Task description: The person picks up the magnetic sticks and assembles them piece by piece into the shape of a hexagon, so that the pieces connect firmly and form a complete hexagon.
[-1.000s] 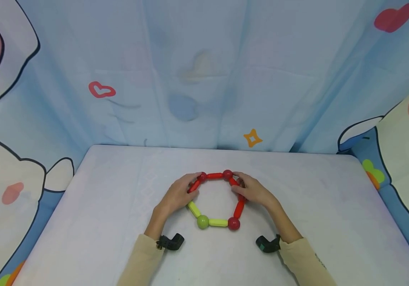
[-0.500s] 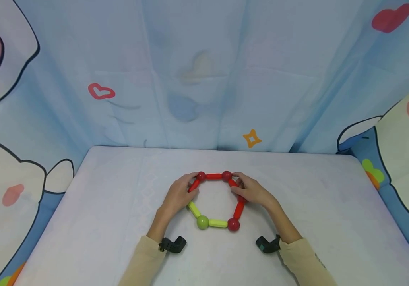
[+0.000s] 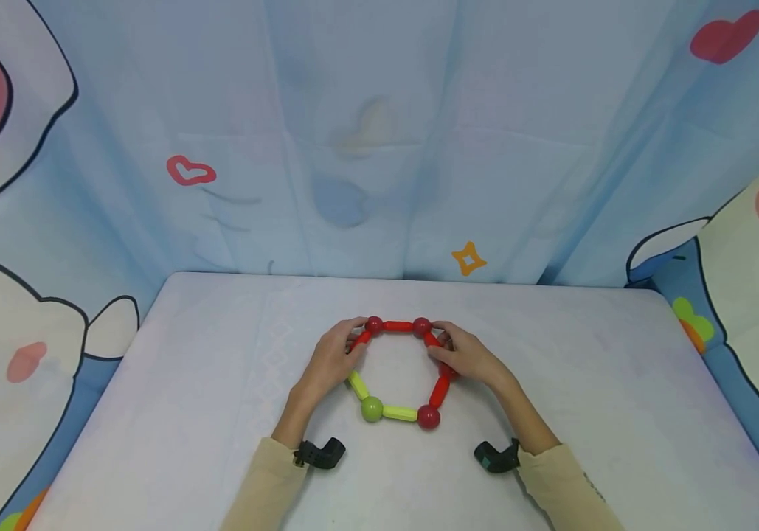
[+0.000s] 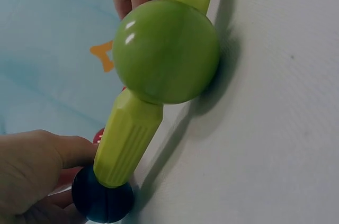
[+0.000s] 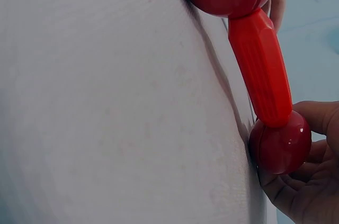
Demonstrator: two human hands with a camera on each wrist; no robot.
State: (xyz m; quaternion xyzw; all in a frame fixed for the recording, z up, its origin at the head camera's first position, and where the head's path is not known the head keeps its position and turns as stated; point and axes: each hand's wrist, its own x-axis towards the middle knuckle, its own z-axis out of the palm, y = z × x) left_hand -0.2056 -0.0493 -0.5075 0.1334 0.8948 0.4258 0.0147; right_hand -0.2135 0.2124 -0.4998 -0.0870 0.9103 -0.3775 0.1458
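Observation:
A six-sided ring of balls and rods lies on the white table, with red rods [image 3: 398,326] on the far side and yellow-green rods [image 3: 400,414] nearer. My left hand [image 3: 330,361] grips the ring's upper-left red rod [image 3: 362,339], thumb on the inside. Beneath that hand a dark blue ball [image 4: 103,195], shown in the left wrist view, joins a yellow-green rod. On the other side my right hand [image 3: 469,355] holds the upper-right red rod [image 3: 431,340], its palm over a red ball [image 5: 280,142]. A green ball [image 3: 372,408] forms the near-left corner, a red ball [image 3: 428,417] the near-right.
The white-covered table [image 3: 220,413] stretches out around the ring. Behind it hangs a light blue printed curtain [image 3: 379,147]. Black wrist cameras [image 3: 324,453] sit on both forearms, close above the tabletop.
The ring's near side, with the green ball and the near red ball, has shifted slightly left. My left thumb has moved up a little; the right hand is nearly still.

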